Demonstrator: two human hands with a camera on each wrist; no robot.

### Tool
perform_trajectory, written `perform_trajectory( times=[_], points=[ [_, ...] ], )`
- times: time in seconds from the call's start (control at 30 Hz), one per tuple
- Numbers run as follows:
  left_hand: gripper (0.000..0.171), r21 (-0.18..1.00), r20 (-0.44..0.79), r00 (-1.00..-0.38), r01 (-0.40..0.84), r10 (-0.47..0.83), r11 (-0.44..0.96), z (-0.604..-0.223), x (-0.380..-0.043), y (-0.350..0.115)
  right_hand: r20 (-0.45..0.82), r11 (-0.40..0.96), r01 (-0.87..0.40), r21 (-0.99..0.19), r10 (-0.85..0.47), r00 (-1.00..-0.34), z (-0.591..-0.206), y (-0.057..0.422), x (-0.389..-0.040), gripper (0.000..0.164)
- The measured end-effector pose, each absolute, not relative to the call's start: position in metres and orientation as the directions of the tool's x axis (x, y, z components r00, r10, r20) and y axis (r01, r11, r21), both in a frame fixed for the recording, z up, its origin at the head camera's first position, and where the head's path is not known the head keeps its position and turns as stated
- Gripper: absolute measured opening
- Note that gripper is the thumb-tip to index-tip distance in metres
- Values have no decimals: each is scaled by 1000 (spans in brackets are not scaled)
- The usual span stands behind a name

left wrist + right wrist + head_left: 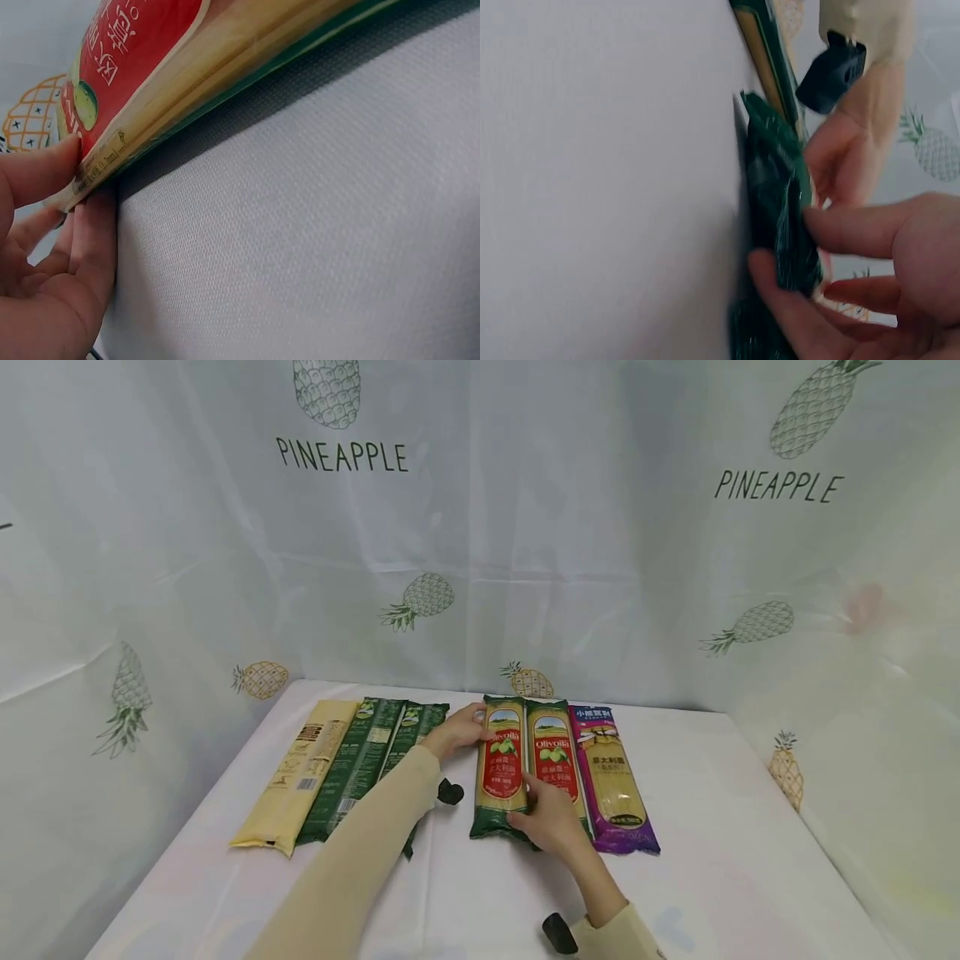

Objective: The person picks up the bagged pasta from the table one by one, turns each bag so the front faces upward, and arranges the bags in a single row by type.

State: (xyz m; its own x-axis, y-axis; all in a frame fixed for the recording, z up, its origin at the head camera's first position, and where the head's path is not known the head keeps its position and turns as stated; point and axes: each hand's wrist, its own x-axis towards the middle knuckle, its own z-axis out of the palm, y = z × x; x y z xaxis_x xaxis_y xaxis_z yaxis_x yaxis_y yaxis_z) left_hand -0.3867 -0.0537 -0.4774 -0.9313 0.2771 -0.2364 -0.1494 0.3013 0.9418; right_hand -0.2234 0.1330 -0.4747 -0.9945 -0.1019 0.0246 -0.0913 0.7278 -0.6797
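Both hands hold one green-and-gold spaghetti packet (502,764) with a red label, face up at the middle of the table. My left hand (457,732) grips its far left edge; in the left wrist view, the thumb of the left hand (52,247) lies on top and fingers reach beneath. At the near end, my right hand (553,818) pinches the packet's right side. The right wrist view shows the thumb and fingers of the right hand (885,277) around the dark green wrapper end (780,202). A matching spaghetti packet (551,739) lies directly right of the held one.
A purple-and-yellow pasta packet (615,777) lies at the right end of the row. On the left are two dark green packets, one outer (360,760) and one partly behind the left arm (415,722), plus a yellow packet (303,777). A pineapple-print curtain (555,543) hangs behind the white-covered table (720,827).
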Motion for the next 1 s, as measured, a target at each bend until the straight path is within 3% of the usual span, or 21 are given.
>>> perform_trajectory(
  times=[0.3,0.63,1.0],
  points=[
    [78,936,-255,-922,-161,290,312,-477,-389,-51,74,810,-113,-576,-87,-993,-468,132,-219,61],
    [82,941,-278,-903,-187,328,281,-479,-395,-54,76,803,-151,-576,-131,-988,-468,140,-215,56],
    [81,939,-280,-900,-184,334,291,-477,-392,-58,8,718,-98,-689,-128,-992,-471,144,-216,59]
  ],
)
